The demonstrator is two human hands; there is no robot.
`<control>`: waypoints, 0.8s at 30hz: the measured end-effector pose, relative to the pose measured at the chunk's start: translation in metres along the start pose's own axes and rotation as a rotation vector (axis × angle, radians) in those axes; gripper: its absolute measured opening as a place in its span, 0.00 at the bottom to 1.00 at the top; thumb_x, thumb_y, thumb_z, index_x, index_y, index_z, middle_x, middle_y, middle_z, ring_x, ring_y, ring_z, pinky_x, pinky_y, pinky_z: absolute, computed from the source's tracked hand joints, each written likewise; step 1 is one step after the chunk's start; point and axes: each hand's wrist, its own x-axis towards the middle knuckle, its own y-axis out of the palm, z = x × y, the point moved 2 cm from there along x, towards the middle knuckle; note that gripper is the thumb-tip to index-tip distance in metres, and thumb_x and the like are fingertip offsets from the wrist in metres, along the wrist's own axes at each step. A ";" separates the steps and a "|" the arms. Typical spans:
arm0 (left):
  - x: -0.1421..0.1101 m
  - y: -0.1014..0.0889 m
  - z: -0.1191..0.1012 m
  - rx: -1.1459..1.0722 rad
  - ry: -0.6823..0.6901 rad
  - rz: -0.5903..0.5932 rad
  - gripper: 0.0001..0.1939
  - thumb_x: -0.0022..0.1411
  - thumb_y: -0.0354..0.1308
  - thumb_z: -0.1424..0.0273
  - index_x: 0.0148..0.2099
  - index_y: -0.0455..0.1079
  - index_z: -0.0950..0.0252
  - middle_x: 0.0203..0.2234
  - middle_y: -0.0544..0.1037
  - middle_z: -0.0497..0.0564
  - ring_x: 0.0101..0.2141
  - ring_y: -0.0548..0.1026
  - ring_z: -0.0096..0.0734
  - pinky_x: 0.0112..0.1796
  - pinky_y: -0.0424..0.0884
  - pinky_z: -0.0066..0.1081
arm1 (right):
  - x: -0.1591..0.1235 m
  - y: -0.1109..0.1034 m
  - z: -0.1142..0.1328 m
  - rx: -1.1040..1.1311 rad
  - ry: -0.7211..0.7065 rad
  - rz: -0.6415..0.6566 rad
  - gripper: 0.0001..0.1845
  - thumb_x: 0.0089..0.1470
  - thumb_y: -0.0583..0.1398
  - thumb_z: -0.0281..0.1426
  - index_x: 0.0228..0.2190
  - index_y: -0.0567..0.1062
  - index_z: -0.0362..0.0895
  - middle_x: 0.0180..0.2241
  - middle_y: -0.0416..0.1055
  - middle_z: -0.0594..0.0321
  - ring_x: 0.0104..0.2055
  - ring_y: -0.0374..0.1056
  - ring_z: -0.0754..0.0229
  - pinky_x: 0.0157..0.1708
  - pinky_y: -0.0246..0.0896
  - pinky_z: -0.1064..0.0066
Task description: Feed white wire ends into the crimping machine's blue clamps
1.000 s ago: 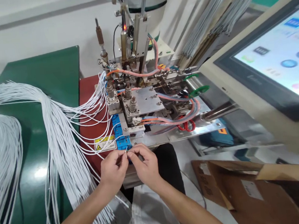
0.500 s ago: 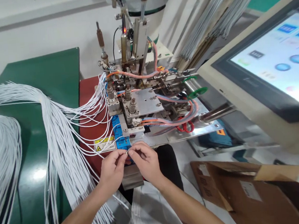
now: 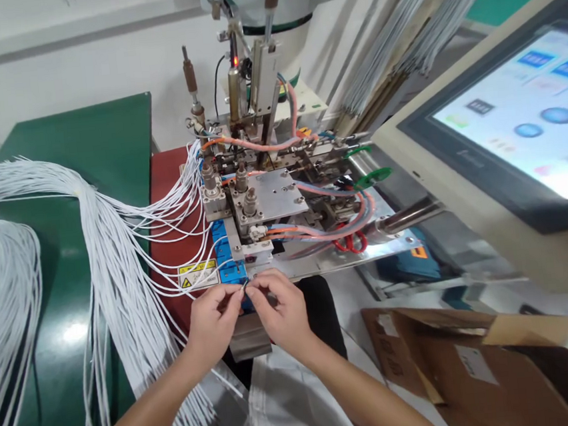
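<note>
My left hand is closed in a pinch on a white cable, just in front of the machine's blue clamp blocks. A short thin end of this cable shows between my fingertips, too small to make out in detail. My right hand pinches at the same end, its thumb and forefinger almost touching those of the left. Other white cables run from a large bundle at the left into the row of blue blocks.
Behind the blocks stands a machine with a metal plate, air hoses and a wire spool. A touchscreen rises at the right, above an open cardboard box. More cable coils lie on the green table.
My right hand's fingertips have parted slightly from the left's, so a little more of the cable end shows. Both hands stay at the same spot; the view shifts slightly.
</note>
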 end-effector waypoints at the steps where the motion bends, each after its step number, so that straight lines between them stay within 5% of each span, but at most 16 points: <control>1: 0.000 0.001 0.000 -0.025 -0.021 0.000 0.10 0.59 0.52 0.68 0.33 0.72 0.66 0.22 0.74 0.48 0.23 0.71 0.25 0.27 0.68 0.23 | -0.002 0.001 0.001 -0.013 -0.053 -0.024 0.05 0.48 0.57 0.27 0.23 0.71 0.44 0.25 0.66 0.62 0.29 0.63 0.62 0.30 0.60 0.70; 9: -0.002 0.001 0.002 -0.028 -0.028 0.012 0.08 0.57 0.52 0.71 0.34 0.72 0.66 0.24 0.75 0.49 0.24 0.72 0.26 0.27 0.68 0.23 | 0.003 0.005 -0.010 0.178 0.076 0.111 0.04 0.47 0.59 0.27 0.23 0.70 0.43 0.25 0.65 0.64 0.28 0.63 0.64 0.29 0.60 0.71; 24: -0.003 0.006 0.004 -0.195 -0.101 -0.022 0.10 0.58 0.52 0.67 0.37 0.70 0.68 0.27 0.75 0.51 0.26 0.73 0.26 0.30 0.71 0.25 | -0.003 0.011 -0.012 0.275 0.239 0.010 0.05 0.45 0.59 0.29 0.20 0.71 0.43 0.22 0.66 0.65 0.25 0.64 0.64 0.26 0.61 0.72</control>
